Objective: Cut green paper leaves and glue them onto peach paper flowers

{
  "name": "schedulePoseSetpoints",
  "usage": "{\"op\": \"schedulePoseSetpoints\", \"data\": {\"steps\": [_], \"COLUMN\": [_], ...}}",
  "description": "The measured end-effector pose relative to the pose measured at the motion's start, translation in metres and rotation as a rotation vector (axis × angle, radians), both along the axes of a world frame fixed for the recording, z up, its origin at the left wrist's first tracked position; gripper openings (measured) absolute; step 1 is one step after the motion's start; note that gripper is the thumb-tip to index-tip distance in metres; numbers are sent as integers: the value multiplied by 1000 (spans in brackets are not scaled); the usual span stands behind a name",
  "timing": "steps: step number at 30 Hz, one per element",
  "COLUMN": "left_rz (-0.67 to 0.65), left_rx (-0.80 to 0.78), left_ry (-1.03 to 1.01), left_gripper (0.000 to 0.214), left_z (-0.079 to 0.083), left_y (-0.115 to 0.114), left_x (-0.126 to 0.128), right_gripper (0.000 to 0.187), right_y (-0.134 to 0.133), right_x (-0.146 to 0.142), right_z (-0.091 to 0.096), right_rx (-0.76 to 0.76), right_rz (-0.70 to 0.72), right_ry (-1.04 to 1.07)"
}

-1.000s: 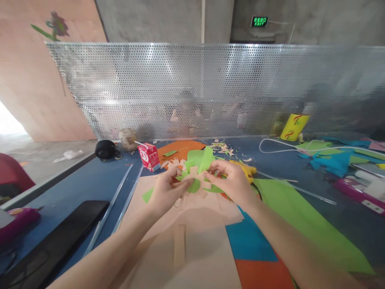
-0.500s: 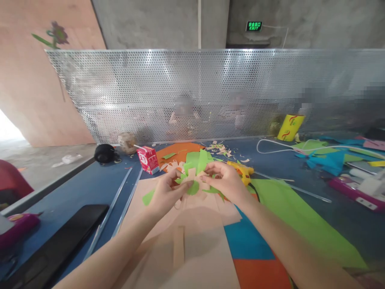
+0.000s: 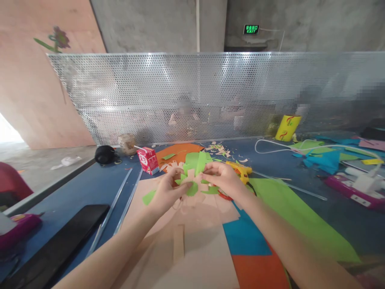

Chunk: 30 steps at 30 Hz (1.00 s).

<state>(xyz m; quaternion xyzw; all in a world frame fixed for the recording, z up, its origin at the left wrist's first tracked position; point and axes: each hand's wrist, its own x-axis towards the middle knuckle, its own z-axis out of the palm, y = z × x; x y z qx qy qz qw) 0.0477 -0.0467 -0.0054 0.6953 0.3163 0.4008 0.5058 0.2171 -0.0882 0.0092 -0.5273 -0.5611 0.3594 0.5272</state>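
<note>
Both hands meet over pale pink sheets [image 3: 156, 257] and grip a flower-like piece [image 3: 191, 188], a green centre with pale pink strips around it. My left hand [image 3: 168, 188] pinches its left side between thumb and fingers. On the opposite side, my right hand [image 3: 224, 177] is closed on its upper right edge, fingertips partly hidden. Bright green pieces [image 3: 192, 160] lie just behind and around it. A yellow glue gun [image 3: 242, 170] rests right of my right hand. Something red with a curved edge [image 3: 224, 196] shows under the right wrist. A tan strip [image 3: 178, 243] lies nearer me.
Clear sticks [image 3: 111, 210] and a black flat object [image 3: 60, 245] lie left. A pink drink carton [image 3: 148, 160] stands behind the left hand. Green [image 3: 297, 216], blue [image 3: 246, 237] and orange sheets are at right, with a purple power strip [image 3: 351, 192]. A perforated metal screen [image 3: 135, 96] stands behind.
The right hand has shifted slightly left, its fingers still on the flower-like piece. The red curved edge shows more under the wrist. The whole view has shifted a little.
</note>
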Motion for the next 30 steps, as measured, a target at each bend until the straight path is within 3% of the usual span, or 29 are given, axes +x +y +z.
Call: {"op": "schedulePoseSetpoints", "data": {"steps": [9,18,24,30], "left_rz": [33,50,52,63], "left_rx": [-11,15,-32,-57], "left_ry": [23,109,50,42], "left_gripper": [22,29,35,37], "left_z": [9,-3,0,0], "left_y": [-8,1,-1,-1], "left_x": [3,0,3,5], "right_gripper": [14,18,18,17], "right_y": [1,-1,1,2], "right_x": [-4,-4,-4,-4], "right_z": [-3,-3,-12,-14], "right_rx": [-17,-25,51,32], "right_rz": [11,49,44,107], "right_ry": [-31,7,-63,31]}}
